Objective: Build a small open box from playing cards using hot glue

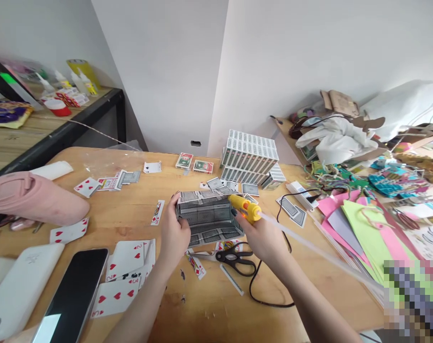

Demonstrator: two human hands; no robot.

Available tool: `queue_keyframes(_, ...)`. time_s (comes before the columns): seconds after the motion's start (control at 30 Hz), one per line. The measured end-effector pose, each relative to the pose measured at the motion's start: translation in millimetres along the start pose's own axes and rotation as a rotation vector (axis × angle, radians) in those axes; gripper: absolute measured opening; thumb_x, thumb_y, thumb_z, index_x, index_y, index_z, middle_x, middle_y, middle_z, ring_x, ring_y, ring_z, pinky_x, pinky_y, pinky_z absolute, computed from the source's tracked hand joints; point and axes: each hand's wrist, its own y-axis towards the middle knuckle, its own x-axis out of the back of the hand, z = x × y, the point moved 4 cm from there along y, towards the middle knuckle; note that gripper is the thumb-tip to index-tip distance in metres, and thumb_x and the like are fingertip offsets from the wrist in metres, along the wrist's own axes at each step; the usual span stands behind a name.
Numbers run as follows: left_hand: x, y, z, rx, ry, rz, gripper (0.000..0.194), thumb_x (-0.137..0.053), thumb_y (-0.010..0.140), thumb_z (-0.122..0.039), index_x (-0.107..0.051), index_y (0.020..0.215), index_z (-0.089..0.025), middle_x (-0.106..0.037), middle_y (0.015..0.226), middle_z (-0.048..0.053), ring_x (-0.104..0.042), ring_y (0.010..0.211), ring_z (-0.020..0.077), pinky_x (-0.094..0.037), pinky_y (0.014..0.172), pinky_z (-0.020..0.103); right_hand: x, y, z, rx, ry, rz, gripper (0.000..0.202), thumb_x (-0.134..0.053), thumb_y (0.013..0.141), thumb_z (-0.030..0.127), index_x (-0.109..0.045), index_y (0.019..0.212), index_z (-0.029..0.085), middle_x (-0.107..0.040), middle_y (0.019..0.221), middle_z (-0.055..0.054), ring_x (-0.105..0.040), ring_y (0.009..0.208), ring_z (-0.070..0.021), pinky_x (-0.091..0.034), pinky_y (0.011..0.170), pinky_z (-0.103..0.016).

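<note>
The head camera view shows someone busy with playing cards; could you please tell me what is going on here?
A person's left hand holds an open box-like card piece above the table. The right hand grips a yellow glue gun, its front end by the piece's upper right edge; whether it touches is unclear. Black-handled scissors lie just below the piece, and a stepped card structure stands behind it.

The glue gun (251,211) is yellow and orange. The card box (204,218) has grey patterns. The bench (125,221) is light brown. The scissors (222,257) have black handles.
</note>
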Motion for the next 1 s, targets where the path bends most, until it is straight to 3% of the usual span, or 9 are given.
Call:
queue_keyframes(0.2, 0.8, 1.7, -0.1, 0.031, 0.041, 0.030, 0.066, -0.039, 0.070, 0.007, -0.040, 0.133, -0.014, -0.049, 0.138, 0.012, -0.045, 0.129, 0.0239, -0.037, 0.110, 0.044, 10.9, 3.2, 3.1, 0.093, -0.331, -0.007, 0.029, -0.039, 0.091, 0.040, -0.057, 0.089, 0.019, -0.068, 0.084, -0.008, -0.063, 0.077, -0.0224, -0.032, 0.057, -0.027)
queue_keyframes(0.43, 0.9, 2.2, -2.1, 0.018, 0.045, 0.042, 0.066, -0.039, 0.070, 0.007, -0.042, 0.132, -0.016, -0.049, 0.138, 0.011, -0.045, 0.129, 0.0237, -0.038, 0.109, 0.044, 25.8, 7.5, 14.2, 0.524, -0.794, 0.025, 0.009, -0.048, 0.082, 0.020, -0.056, 0.083, 0.015, -0.064, 0.081, -0.009, -0.061, 0.076, -0.0232, -0.026, 0.053, -0.029)
queue_keyframes(0.67, 0.7, 3.3, -1.3, 0.034, 0.040, 0.046, 0.065, -0.039, 0.072, 0.006, -0.041, 0.133, -0.017, -0.050, 0.137, 0.011, -0.046, 0.128, 0.0246, -0.040, 0.108, 0.046, 28.3, 0.4, 13.0, 0.757, -0.998, -0.006, 0.018, -0.046, 0.073, 0.003, -0.056, 0.080, 0.016, -0.060, 0.075, -0.007, -0.058, 0.068, -0.0219, -0.021, 0.049, -0.030)
queue_keyframes(0.83, -1.0, 7.5, 1.6, 0.029, 0.044, 0.045, 0.065, -0.040, 0.071, 0.005, -0.042, 0.132, -0.016, -0.049, 0.137, 0.011, -0.045, 0.128, 0.0246, -0.038, 0.109, 0.045, 47.3, -1.6, -9.5, 0.681, -0.722, -0.006, 0.011, -0.049, 0.076, 0.010, -0.052, 0.081, 0.019, -0.059, 0.077, -0.003, -0.055, 0.060, -0.0163, -0.023, 0.048, -0.028)
queue_keyframes(0.9, -1.0, 11.2, 1.5, 0.009, 0.062, 0.053, 0.066, -0.041, 0.070, 0.005, -0.040, 0.133, -0.015, -0.048, 0.138, 0.012, -0.043, 0.130, 0.0243, -0.035, 0.111, 0.045, 56.8, 6.6, -32.3, 0.600, -0.548, -0.058, 0.005, -0.048, 0.084, 0.021, -0.051, 0.088, 0.020, -0.060, 0.083, -0.003, -0.055, 0.061, -0.0149, -0.026, 0.049, -0.026)
queue_keyframes(1.0, 0.3, 19.5, 0.9, 0.001, 0.119, 0.105, 0.069, -0.042, 0.069, 0.006, -0.035, 0.136, -0.012, -0.047, 0.138, 0.015, -0.042, 0.131, 0.0241, -0.033, 0.111, 0.043, 61.2, 28.1, -79.1, 0.401, -0.429, -0.242, 0.016, -0.048, 0.087, 0.033, -0.049, 0.096, 0.019, -0.060, 0.091, -0.006, -0.057, 0.071, -0.0185, -0.032, 0.054, -0.026)
